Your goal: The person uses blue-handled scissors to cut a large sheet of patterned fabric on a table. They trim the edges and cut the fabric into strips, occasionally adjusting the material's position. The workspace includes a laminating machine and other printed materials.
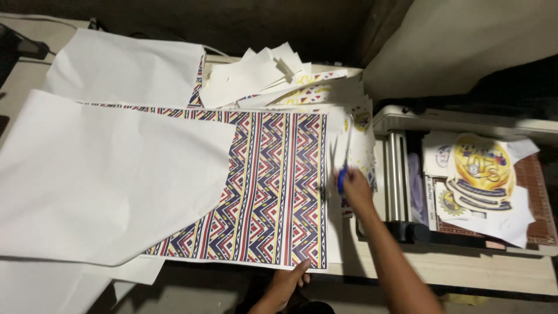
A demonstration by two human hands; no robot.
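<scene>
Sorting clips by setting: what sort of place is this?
Probably a small print or craft workshop: a large zigzag-patterned printed sheet, blue-handled scissors in the right hand, and a paper trimmer holding printed emblem cutouts.

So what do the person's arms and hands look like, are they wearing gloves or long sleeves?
No gloves and no sleeves show. The left hand and the right hand are both bare, and so are the forearms as far as the picture reaches. I see no watch, ring or bracelet, though the light is dim and the right hand is a bit blurred.
</scene>
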